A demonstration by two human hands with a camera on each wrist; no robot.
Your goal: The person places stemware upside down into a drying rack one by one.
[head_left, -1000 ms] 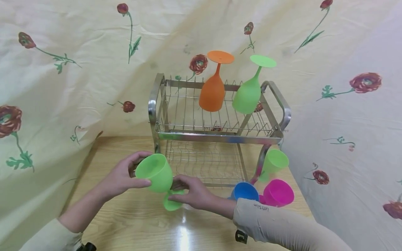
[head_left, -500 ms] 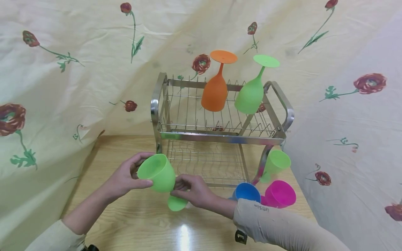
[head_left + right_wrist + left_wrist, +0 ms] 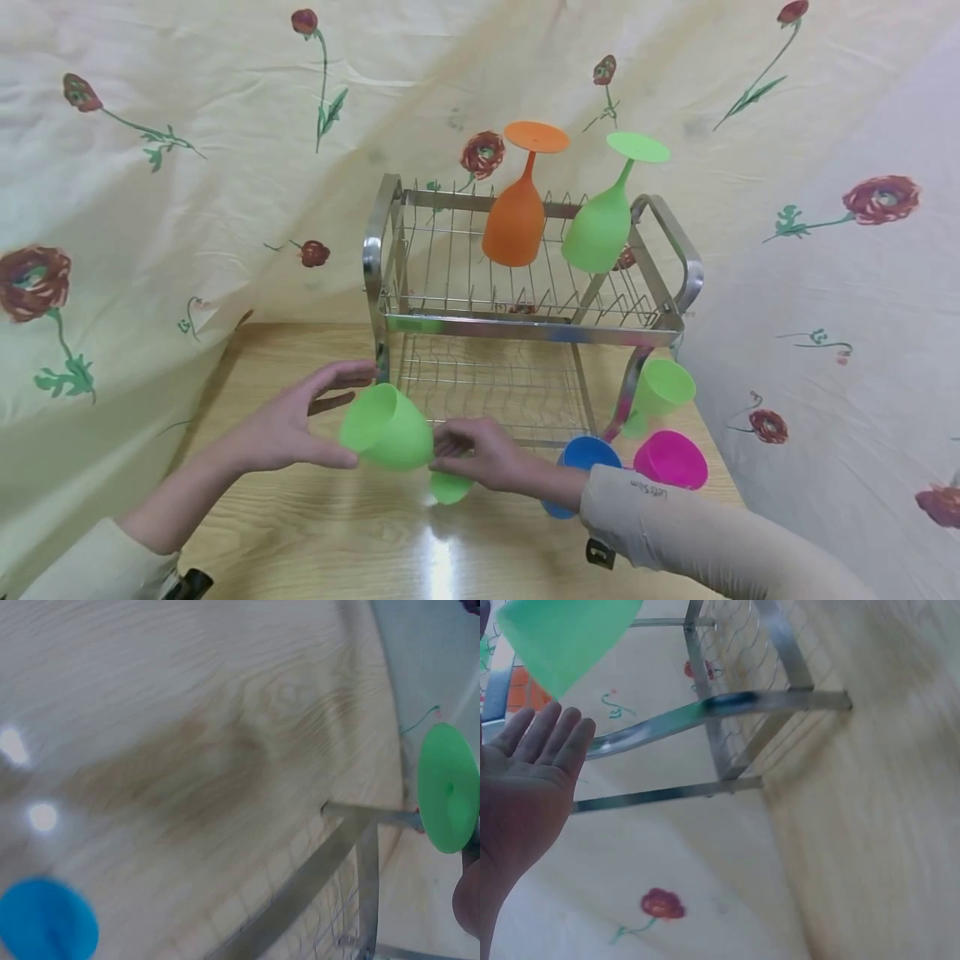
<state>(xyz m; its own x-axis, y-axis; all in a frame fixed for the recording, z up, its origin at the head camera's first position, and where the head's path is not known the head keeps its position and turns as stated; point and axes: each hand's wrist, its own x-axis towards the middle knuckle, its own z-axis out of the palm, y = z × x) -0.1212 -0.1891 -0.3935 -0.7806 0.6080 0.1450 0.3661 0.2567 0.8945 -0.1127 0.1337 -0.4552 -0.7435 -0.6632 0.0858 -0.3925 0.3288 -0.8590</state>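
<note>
My right hand (image 3: 483, 454) pinches the stem of a light green plastic goblet (image 3: 401, 435) above the table. The goblet is tilted, its mouth facing left toward my left hand and its round foot below my right fingers. In the right wrist view the foot (image 3: 448, 787) shows at the right edge, beside a fingertip (image 3: 469, 900). My left hand (image 3: 281, 429) is spread beside the bowl, thumb and fingers apart from it. The left wrist view shows that palm (image 3: 521, 795) with extended fingers, below the green bowl (image 3: 570, 637).
A two-tier metal dish rack (image 3: 525, 327) stands behind the hands. An orange goblet (image 3: 513, 221) and a green goblet (image 3: 597, 229) hang upside down on its upper tier. Blue (image 3: 588, 454), pink (image 3: 671, 460) and green (image 3: 663, 387) goblets stand on the wooden table (image 3: 337, 542) at right.
My left hand has let go of the bowl and its fingers have spread. The green goblet has moved slightly right with my right hand, its mouth turning further left.
</note>
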